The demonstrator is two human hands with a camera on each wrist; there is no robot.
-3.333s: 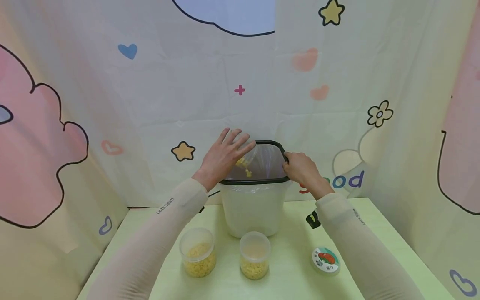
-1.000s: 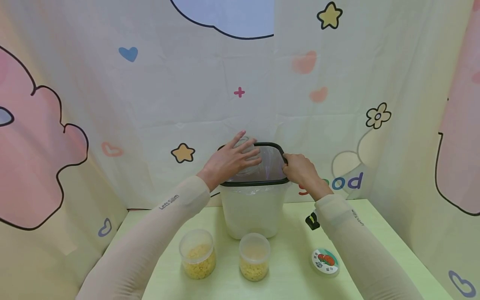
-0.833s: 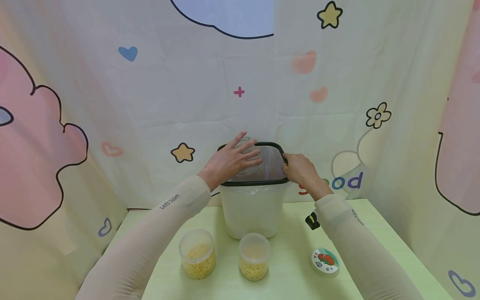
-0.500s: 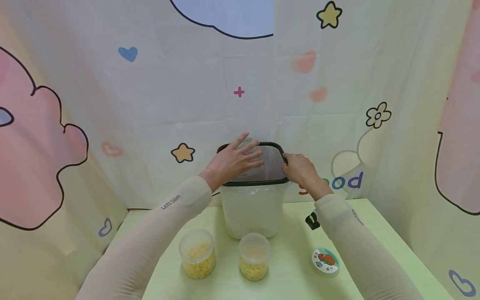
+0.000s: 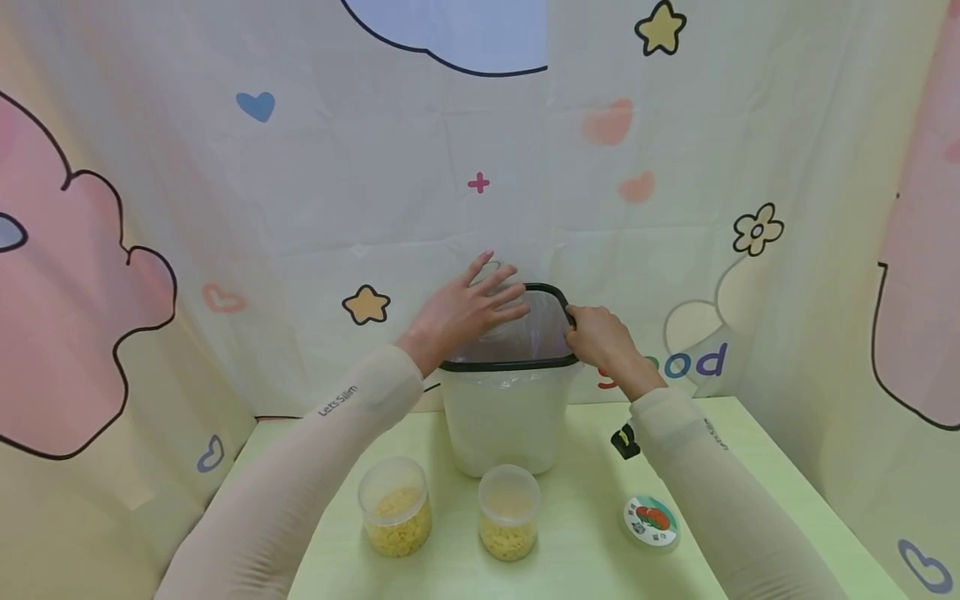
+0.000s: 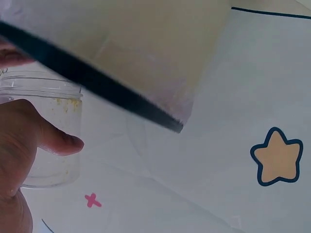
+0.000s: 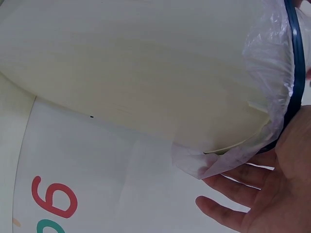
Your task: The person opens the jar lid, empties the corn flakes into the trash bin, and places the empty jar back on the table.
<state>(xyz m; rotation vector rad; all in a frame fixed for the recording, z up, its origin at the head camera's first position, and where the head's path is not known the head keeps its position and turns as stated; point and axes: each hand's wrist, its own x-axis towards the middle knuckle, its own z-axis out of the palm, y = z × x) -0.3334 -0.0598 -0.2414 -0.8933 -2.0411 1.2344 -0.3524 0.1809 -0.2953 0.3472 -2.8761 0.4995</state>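
1. Near the worktop's [image 5: 581,550] back edge stands the bin [image 5: 506,425], upright, with a black rim [image 5: 510,365]; a clear liner [image 7: 272,53] hangs over that rim.
2. Left hand [image 5: 468,308] grips a clear jar [image 6: 60,110] above the bin's mouth, fingers spread. Threaded neck of jar faces down toward the bin.
3. Right hand [image 5: 606,342] clamped on the right side of the rim, fingers touching the liner. Hands apart, one to each side of the bin's mouth.
4. Progress, judged: the jar looks almost fully emptied. Visible wall mostly bare; a few yellow crumbs [image 6: 74,103] cling below the neck, and these seem all that is left to shake out. Bottom of bin hidden.
5. Forward of the bin: wide container [image 5: 397,508] on the left, narrow container [image 5: 509,517] to its right, both upright, part-filled with yellow bits [image 5: 400,537], untouched. Whether they belong to the same job: cannot tell; if so, both remain.
6. Toward the right edge: round printed lid [image 5: 651,522], lying flat; small black object [image 5: 626,442] beyond it, identity unclear.
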